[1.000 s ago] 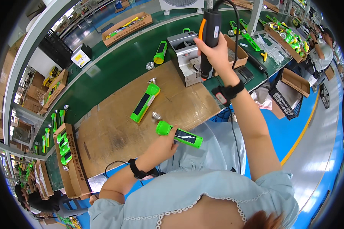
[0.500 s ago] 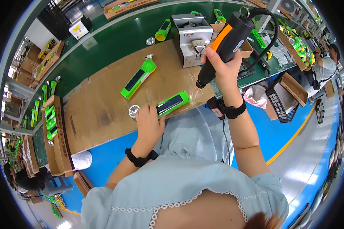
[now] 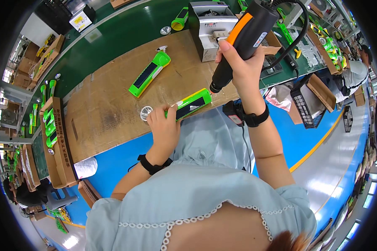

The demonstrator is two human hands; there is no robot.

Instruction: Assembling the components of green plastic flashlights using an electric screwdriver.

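Note:
My left hand (image 3: 164, 127) is closed around the near end of a green solar flashlight (image 3: 192, 104), which lies along the front edge of the cardboard sheet. Its dark panel faces up toward me, with a yellow strip on the far side. A shiny round reflector (image 3: 146, 113) sits beside my left fingers. My right hand (image 3: 246, 69) grips a black and orange electric screwdriver (image 3: 243, 35), its bit pointing down at the flashlight's right end. Whether the bit touches is too small to tell. Farther back lies a second green flashlight (image 3: 149, 76), its reflector (image 3: 161, 49) at the upper end.
A grey screw feeder (image 3: 211, 35) stands behind the screwdriver, whose cable loops to the right. Cardboard (image 3: 100, 108) covers part of the green bench (image 3: 130, 29). A carton of flashlights (image 3: 62, 146) stands at the left; a black crate (image 3: 303, 104) sits lower right. Other people are at both sides.
My right hand has brought the screwdriver's bit to the flashlight's right end. The held flashlight has rolled, showing its yellow strip, and shifted slightly right. The whole view has tilted a little.

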